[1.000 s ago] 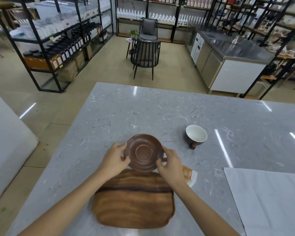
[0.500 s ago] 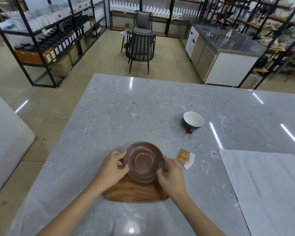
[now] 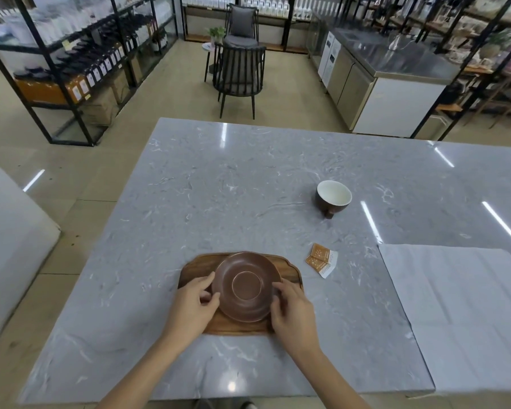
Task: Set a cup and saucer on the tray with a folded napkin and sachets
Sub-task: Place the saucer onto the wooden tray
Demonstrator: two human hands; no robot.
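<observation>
A brown saucer (image 3: 246, 286) lies over the wooden tray (image 3: 195, 268) near the table's front edge. My left hand (image 3: 194, 305) grips its left rim and my right hand (image 3: 292, 311) grips its right rim. A dark cup (image 3: 333, 196) with a white inside stands upright further back to the right, its handle toward me. Orange and white sachets (image 3: 321, 259) lie on the table just right of the tray. A large white napkin (image 3: 460, 314) lies spread flat at the right.
The grey marble table (image 3: 219, 187) stretches far back. Beyond it stand a black chair (image 3: 239, 75), black shelving (image 3: 71, 63) at the left and a steel counter (image 3: 390, 72) at the right.
Both hands have brought the saucer back toward me and down over the tray. The view has tilted up, so more of the table front shows.
</observation>
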